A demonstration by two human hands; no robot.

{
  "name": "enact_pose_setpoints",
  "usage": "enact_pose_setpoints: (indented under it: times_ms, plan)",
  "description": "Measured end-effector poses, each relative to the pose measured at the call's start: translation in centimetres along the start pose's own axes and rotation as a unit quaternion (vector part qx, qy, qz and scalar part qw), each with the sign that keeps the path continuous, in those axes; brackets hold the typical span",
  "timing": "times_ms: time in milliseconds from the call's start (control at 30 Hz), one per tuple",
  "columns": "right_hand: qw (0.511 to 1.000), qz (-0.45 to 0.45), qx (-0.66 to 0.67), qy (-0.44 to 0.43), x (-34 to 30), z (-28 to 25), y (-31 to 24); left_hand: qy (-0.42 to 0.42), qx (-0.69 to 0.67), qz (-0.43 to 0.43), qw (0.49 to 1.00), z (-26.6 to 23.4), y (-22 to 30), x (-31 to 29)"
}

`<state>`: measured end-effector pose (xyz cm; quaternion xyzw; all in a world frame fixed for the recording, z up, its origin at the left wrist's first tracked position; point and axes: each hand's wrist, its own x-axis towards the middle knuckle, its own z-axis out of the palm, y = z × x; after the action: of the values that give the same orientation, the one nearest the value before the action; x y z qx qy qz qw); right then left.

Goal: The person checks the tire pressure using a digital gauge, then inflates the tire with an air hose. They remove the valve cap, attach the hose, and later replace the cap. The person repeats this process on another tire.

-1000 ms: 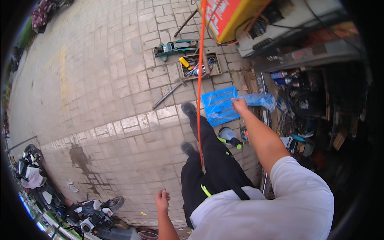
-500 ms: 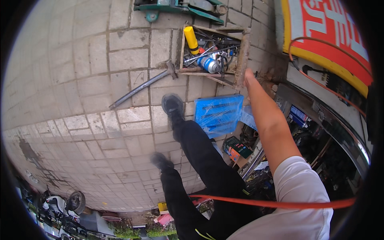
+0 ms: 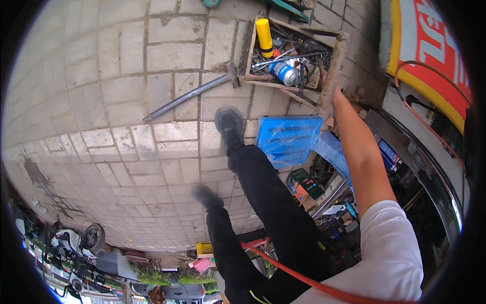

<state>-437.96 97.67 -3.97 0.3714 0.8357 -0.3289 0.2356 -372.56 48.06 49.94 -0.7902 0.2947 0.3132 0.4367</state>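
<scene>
Reaching farther, right hand touches the wooden crate; grip hidden, cannot tell.

Rough wooden crate, glossy blue plastic sheet

One wooden toolbox; one hammer; two shoes.

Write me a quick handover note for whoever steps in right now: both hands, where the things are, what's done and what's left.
Right hand: arm stretched forward to the wooden tool crate, at its near corner; grip hidden, cannot tell if it holds anything.
Left hand: out of view.
Crate sits on the paving, full of tools, with a yellow cylinder and a blue canister.
Blue plastic sheet lies just below it; sledgehammer to its left.
Done: the reach. Left: nothing taken out yet.
</scene>
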Motion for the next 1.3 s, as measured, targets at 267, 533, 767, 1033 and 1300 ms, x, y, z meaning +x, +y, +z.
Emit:
enact_pose_setpoints:
  times_ms: [267,533,767,1033,1300]
  plan:
    - [0.858,-0.241,-0.453,-0.030,-24.1,-18.3,10.2,-0.064,-0.073,0.125,0.987,-3.9,-8.8,3.1]
    - [0.475,-0.285,-0.793,-0.255,-57.5,-29.3,22.0,-0.025,-0.207,0.231,0.950,-12.8,-24.4,21.4]
    - [0.697,-0.306,-0.597,-0.254,-84.9,3.8,11.0,0.068,-0.363,0.225,0.902,-22.3,-44.9,38.9]
    - [0.543,-0.469,-0.561,-0.412,-123.6,27.7,12.1,0.172,-0.523,0.347,0.759,-36.0,-47.1,45.1]
    - [0.337,-0.547,-0.651,-0.403,-145.3,39.7,18.0,0.117,-0.477,0.191,0.850,-35.3,-63.0,53.3]
